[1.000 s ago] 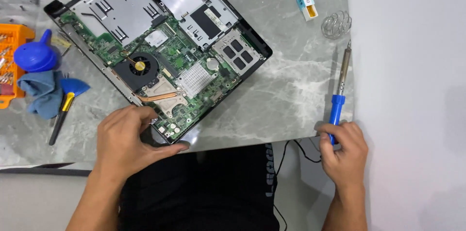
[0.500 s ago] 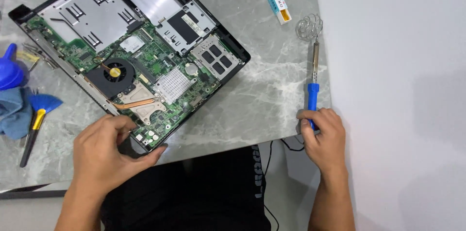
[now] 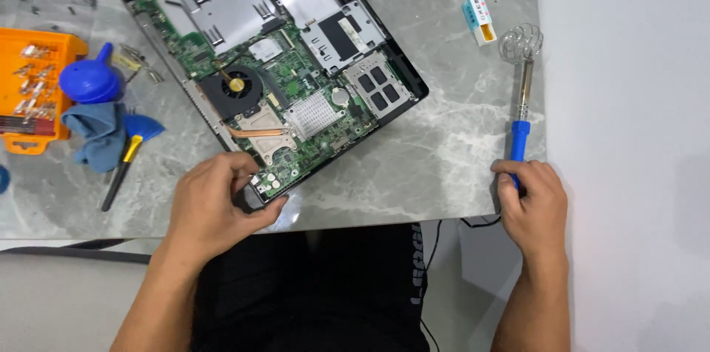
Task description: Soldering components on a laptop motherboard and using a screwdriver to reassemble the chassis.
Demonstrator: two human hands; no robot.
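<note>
Since 0.5 s ago the view has swung right and the opened laptop (image 3: 274,78) sits more central; both hands have kept their places. It lies diagonal on the grey marble table (image 3: 414,167), board and fan exposed, its near corner at the table's front edge. Left hand (image 3: 214,204) is curled around that corner, fingers closed on the chassis. Right hand (image 3: 529,200) is closed on the blue handle of the soldering iron (image 3: 521,112), which lies near the table's right edge with its tip in the coil stand (image 3: 520,41).

Step in hand, as I judge it: steadying the chassis while taking up the iron. Lifting it calls for drawing the tip clear of the coil.

Containers: 1 orange tray (image 3: 33,89) at far left, holding small bits.
</note>
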